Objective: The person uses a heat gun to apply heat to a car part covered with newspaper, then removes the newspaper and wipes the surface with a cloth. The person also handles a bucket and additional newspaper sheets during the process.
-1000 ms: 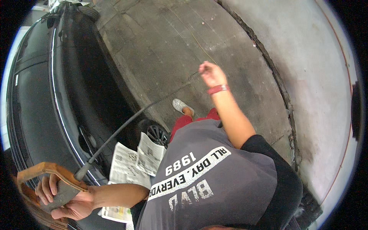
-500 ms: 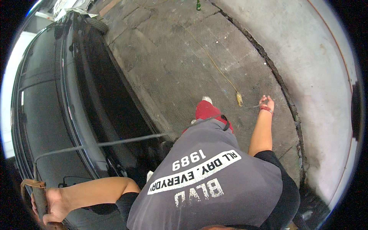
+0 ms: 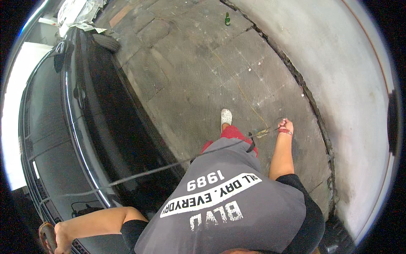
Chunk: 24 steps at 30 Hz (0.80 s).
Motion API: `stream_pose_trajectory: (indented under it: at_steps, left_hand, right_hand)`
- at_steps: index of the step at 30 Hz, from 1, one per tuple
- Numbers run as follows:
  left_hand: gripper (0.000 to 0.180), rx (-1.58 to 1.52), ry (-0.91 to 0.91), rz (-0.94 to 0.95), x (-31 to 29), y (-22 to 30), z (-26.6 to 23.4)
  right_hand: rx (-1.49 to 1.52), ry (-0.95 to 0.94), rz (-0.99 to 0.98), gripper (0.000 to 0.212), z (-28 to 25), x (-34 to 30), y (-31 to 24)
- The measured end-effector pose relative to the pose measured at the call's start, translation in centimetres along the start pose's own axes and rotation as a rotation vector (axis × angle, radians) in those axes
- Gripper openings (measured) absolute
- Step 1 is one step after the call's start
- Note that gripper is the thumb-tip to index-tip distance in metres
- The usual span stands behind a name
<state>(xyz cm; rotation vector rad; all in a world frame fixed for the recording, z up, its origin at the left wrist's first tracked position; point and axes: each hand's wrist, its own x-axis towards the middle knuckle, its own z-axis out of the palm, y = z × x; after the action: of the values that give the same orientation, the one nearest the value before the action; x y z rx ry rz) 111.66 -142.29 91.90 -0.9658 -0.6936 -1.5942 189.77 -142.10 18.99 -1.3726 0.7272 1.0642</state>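
At the lower left, my left hand [image 3: 62, 239] is wrapped round a dark cylindrical tool [image 3: 50, 238] with a brown part at its end; its exact kind is unclear, and the frame's edge cuts it off. A dark grey cord [image 3: 148, 171] runs from the tool side past the black car [image 3: 101, 101] and across my shirt front. Its other end reaches my right hand [image 3: 286, 125], which is closed on it out to the right. Just left of that hand, a yellowish cord end [image 3: 262, 133] lies on the floor, partly behind the grey cord.
The car's side stretches along my left, with white sheeting [image 3: 78, 15] at its far end and a tyre [image 3: 105, 42] below. A pale wall [image 3: 351, 106] borders the right, with a dark crack at its foot. A green bottle [image 3: 227, 19] stands far ahead on the patterned floor.
My right hand has closed on the cord and moved slightly left and nearer. My left hand and the tool have shifted lower. A shoe now shows more fully as the view has tilted.
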Motion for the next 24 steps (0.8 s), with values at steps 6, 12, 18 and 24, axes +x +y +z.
stream_pose_trajectory:
  at_steps: [6, 12, 18, 24]
  left_hand:
    - [0.045, 0.221, 0.037, 0.047, -8.1, 2.7, 8.4]
    - [0.043, 0.279, -0.034, 0.193, -10.4, 0.6, 11.3]
    - [0.042, 0.232, 0.018, 0.157, -16.4, -1.7, 17.8]
    - [0.038, -0.011, 0.208, 0.025, -28.0, -5.6, 29.9]
  right_hand:
    - [-0.128, -0.311, -0.107, 0.020, 22.2, -6.8, -6.7]
    - [-0.276, -0.739, -0.152, 0.033, 40.9, -18.0, -9.6]
    - [-0.211, -1.154, -0.316, 0.042, 57.3, -28.2, -13.4]
    - [-0.082, -1.814, -0.416, 0.017, 76.4, -41.3, -19.5]
